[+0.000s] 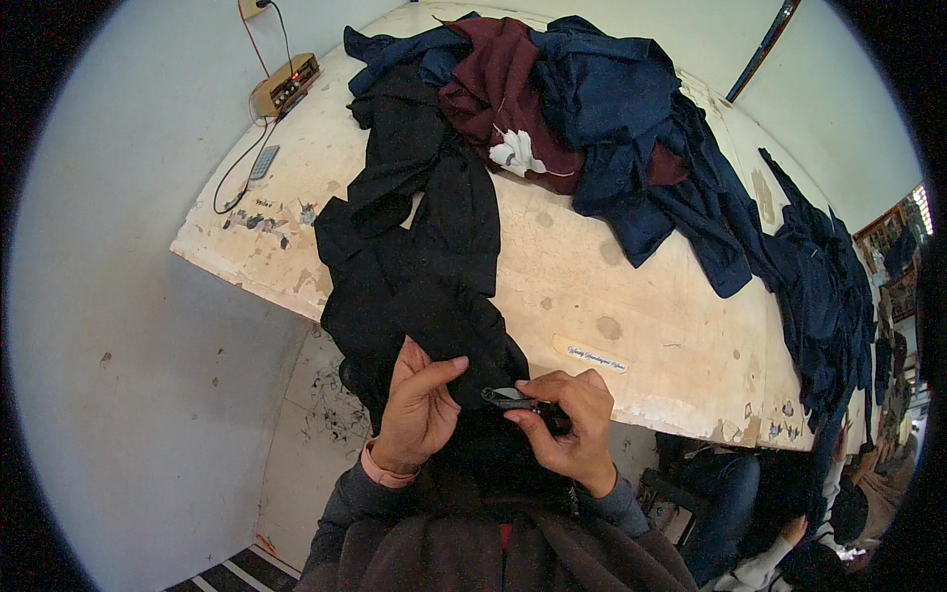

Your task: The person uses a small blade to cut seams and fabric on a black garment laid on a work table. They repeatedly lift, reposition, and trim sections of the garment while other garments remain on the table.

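A black garment hangs over the table's near edge toward my lap. My left hand is closed on it, thumb laid over the fingers; the cloth between them is mostly hidden. In my right hand is a small pair of thread snips, dark with a pale metal blade. Its tip points left, over the black cloth and a short way from my left hand. Thumb and fingers of the right hand cover the rest of the snips.
Across the worn pale table lie a maroon garment with a white cloth scrap, and navy garments piled far and right. A small radio-like box with cords stands far left. People sit at the right.
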The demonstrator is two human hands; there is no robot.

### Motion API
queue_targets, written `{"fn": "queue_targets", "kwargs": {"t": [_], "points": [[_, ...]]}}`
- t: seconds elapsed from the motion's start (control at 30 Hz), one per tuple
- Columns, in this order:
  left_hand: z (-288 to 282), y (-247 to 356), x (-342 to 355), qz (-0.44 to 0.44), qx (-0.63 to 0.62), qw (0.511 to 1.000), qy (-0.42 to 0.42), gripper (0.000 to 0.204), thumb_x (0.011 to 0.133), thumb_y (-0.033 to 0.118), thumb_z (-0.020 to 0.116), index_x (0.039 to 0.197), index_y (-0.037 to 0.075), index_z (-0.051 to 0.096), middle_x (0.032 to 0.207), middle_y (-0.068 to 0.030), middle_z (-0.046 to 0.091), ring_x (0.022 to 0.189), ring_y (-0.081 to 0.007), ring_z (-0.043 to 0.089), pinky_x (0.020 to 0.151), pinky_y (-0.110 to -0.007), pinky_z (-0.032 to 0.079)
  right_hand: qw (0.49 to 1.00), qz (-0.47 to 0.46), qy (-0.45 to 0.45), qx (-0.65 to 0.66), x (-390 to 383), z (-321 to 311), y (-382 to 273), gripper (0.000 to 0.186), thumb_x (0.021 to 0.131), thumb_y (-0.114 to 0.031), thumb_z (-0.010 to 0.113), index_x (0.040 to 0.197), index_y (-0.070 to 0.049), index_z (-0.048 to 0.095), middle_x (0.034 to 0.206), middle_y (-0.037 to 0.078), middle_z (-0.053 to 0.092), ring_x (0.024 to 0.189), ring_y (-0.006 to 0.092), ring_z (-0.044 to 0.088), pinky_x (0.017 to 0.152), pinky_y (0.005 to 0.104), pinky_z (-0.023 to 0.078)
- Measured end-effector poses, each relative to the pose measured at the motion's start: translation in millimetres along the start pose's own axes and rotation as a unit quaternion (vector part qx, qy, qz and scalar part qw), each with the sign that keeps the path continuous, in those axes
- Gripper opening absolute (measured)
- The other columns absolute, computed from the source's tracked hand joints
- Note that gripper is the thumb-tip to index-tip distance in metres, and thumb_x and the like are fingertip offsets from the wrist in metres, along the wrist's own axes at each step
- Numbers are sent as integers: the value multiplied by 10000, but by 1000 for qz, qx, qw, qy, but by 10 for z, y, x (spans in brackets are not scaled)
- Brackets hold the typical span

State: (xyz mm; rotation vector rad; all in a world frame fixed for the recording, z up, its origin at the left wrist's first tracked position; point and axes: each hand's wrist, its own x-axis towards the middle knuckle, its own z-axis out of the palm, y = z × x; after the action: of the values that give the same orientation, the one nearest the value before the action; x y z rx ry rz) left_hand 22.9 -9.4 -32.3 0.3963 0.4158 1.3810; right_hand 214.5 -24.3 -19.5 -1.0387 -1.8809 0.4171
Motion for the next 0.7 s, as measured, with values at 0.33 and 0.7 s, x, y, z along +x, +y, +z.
{"fn": "queue_targets", "kwargs": {"t": [0.33,0.7], "points": [[-14,13,-4,-5,-4,1000,-10,624,922,-154,415,1506,14,275,1467,-181,458,1322,-282,521,1097,-432,484,999,-14,-6,32,51,17,7,253,714,-177,858,903,-96,711,875,37,750,700,173,677,593,316,345],[15,38,-110,-55,11,998,22,449,980,-35,502,1417,27,419,1360,-145,570,1196,-222,608,979,-371,541,945,-237,29,-225,194,87,-16,250,726,-165,736,973,-202,749,680,-90,531,549,83,493,528,267,298]]}}
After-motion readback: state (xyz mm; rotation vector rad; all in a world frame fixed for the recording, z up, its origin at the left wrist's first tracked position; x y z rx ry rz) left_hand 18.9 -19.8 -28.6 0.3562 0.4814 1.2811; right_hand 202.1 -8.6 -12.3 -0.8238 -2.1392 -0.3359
